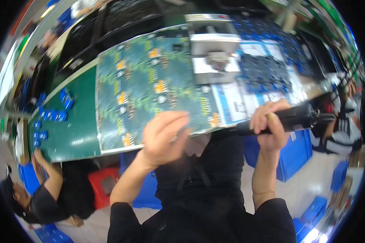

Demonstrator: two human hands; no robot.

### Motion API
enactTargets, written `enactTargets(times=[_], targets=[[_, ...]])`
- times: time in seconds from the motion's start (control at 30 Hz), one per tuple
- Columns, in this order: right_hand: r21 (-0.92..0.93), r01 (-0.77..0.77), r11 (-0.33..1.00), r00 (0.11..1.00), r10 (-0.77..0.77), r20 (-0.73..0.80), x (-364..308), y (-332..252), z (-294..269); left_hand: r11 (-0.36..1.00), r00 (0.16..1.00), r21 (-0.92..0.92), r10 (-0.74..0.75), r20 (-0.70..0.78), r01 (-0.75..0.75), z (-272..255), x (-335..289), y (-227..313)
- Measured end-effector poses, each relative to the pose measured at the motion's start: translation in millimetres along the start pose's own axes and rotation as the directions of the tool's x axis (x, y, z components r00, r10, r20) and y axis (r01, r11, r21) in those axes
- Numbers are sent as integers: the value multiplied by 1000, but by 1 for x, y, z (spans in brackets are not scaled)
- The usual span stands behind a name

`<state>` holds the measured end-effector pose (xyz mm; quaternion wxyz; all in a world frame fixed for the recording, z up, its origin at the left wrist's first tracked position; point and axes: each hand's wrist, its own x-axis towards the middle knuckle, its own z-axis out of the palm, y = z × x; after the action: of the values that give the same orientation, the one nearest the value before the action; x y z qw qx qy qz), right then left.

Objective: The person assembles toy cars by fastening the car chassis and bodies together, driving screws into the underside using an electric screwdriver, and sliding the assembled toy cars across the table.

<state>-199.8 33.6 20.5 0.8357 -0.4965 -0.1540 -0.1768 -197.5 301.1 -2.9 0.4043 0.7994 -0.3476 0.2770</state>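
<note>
My right hand [270, 123] is wrapped round a black electric screwdriver [298, 118], held almost level beyond the table's front edge, its narrow end toward the left. My left hand [166, 135] hovers over the front edge of a patterned mat [142, 91], fingers curled together and slightly blurred. Whatever lies between those fingers, if anything, is hidden. Ahead of my hands stands a grey and white box-shaped device [215, 48] with a small metal block at its front. Right of it, a group of black and blue plastic parts [264, 73] rests on printed sheets [235, 105].
More black and blue parts [257, 29] lie at the back right. Small blue pieces [52, 115] sit on the green tabletop [79, 125] at left, where a co-worker's hand [39, 160] reaches in. Nearby are a red stool [103, 184] and a blue bin [294, 156].
</note>
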Motion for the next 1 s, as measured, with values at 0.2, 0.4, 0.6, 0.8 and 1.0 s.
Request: enactTargets(times=[0.2,0.4,0.6,0.8,1.0], targets=[[-51,9,999,996,-14,-89,-24,-57,-48,982,966,83,148,213,-169,161,144,22],[-265,15,964,991,-49,-122,-26,-80,-85,887,400,418,-318,860,-194,215,264,-23],[-308,39,951,996,-64,-69,-22,-85,-96,891,264,444,-407,875,-97,232,261,-32],[-364,40,930,995,-72,-73,-21,-82,-96,994,796,52,-112,594,101,203,195,-10],[-263,21,965,993,-50,-106,-20,-71,-80,571,784,-538,-470,405,620,127,105,22]])
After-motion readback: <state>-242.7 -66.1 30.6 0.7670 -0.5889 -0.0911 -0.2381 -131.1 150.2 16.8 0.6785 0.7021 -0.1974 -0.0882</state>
